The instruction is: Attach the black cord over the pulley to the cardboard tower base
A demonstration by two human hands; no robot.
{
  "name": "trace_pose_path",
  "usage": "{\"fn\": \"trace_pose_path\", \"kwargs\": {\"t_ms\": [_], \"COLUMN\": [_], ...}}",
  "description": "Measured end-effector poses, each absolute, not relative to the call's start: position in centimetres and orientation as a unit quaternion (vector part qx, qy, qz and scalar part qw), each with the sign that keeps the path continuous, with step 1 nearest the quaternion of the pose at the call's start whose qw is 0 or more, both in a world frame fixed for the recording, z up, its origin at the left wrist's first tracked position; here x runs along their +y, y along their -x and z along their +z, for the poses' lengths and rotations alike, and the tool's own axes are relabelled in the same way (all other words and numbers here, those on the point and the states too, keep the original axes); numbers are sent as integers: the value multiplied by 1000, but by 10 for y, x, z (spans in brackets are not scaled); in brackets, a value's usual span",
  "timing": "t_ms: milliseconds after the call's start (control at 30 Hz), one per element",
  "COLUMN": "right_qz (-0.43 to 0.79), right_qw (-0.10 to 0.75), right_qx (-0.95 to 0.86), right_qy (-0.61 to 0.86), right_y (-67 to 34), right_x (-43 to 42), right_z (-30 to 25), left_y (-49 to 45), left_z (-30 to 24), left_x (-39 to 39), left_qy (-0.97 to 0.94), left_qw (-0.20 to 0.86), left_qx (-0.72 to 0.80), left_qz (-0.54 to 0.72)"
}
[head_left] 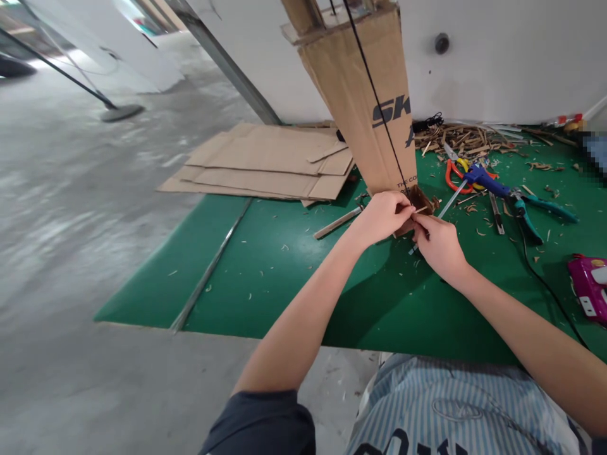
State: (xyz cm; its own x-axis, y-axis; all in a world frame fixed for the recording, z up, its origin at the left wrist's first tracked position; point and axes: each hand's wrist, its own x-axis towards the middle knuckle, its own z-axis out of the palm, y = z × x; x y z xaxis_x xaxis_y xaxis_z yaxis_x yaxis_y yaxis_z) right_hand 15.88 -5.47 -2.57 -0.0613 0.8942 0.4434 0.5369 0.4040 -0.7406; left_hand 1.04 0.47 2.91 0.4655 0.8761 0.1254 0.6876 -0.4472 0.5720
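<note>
My left hand (382, 218) and my right hand (441, 246) meet at the foot of a tall cardboard column (353, 95) with a black cord running down it. Their fingertips pinch a thin pale sliver (420, 210), possibly wood. Right behind it sits a small brown cardboard piece (417, 203), partly hidden by my fingers. Nearest my right hand lies a blue-handled tool with a long metal shaft (484, 180). Orange-handled scissors (456, 175) rest just beyond it on the green mat (265, 265).
Teal-handled pliers (535, 207), a pink device (588, 284) and a heap of cardboard scraps (465, 140) occupy the mat's right side. Flat cardboard sheets (265, 164) lie behind it. A long metal strip (208, 265) rests on the mat, with a concrete floor (71, 221) to the left.
</note>
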Motion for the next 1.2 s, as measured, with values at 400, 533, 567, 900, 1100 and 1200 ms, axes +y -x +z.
{"fn": "trace_pose_path", "kwargs": {"t_ms": [400, 533, 567, 900, 1100, 1200], "right_qz": [227, 267, 277, 253, 236, 251], "right_qw": [439, 457, 466, 480, 489, 503], "right_qx": [-689, -658, -644, -631, -627, -613], "right_qy": [530, 536, 540, 555, 558, 555], "right_y": [-160, -159, -159, -160, -155, -155], "right_x": [-47, -50, -49, -31, -33, -35], "right_z": [-34, -31, -30, -34, -31, -29], "left_y": [-6, -9, -10, -12, -10, -9], "left_z": [29, 27, 26, 23, 25, 26], "left_x": [5, 1, 0, 2, 1, 1], "left_qy": [-866, -874, -874, -865, -858, -860], "left_qw": [184, 141, 137, 127, 136, 138], "left_qx": [423, 428, 430, 446, 462, 461], "left_qz": [190, 182, 181, 190, 177, 168]}}
